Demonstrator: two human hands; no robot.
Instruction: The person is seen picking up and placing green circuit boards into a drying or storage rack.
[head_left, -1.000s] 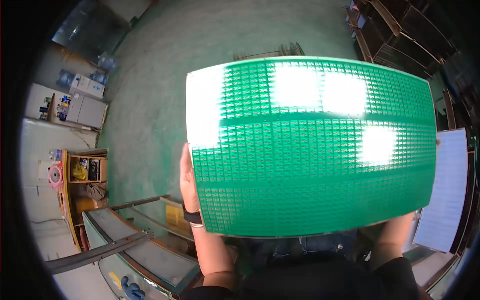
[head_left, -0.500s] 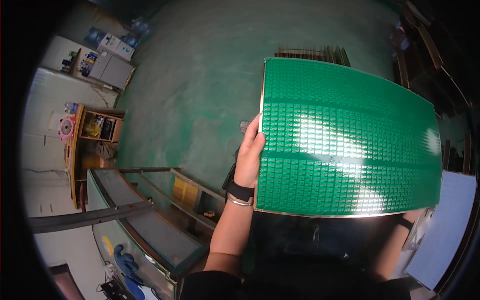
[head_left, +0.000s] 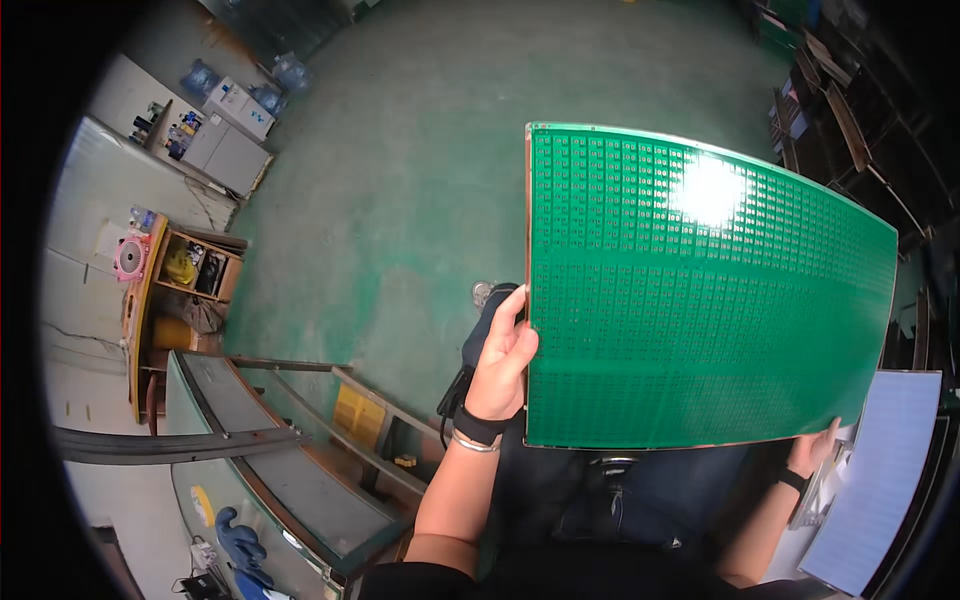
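A large green circuit board panel (head_left: 690,300), printed with rows of small repeated patterns, is held up in front of me. My left hand (head_left: 505,360) grips its left edge, the thumb on the front face and the other fingers reaching round behind. At the lower right corner my right hand (head_left: 815,450) holds the panel, with most of its fingers hidden. Bright light glares off the panel's upper part. Both wrists carry dark bands.
Left of me stands a bench with a glass top and metal frame (head_left: 290,470); blue gloves (head_left: 240,540) lie on it. A pale blue sheet (head_left: 880,470) is on my right. Dark shelving (head_left: 850,120) stands far right, a wooden cabinet (head_left: 200,260) far left.
The panel has tilted, so the glare has shrunk and shifted to its upper part. My left hand has moved lower, and more of my right hand now shows at the lower corner.
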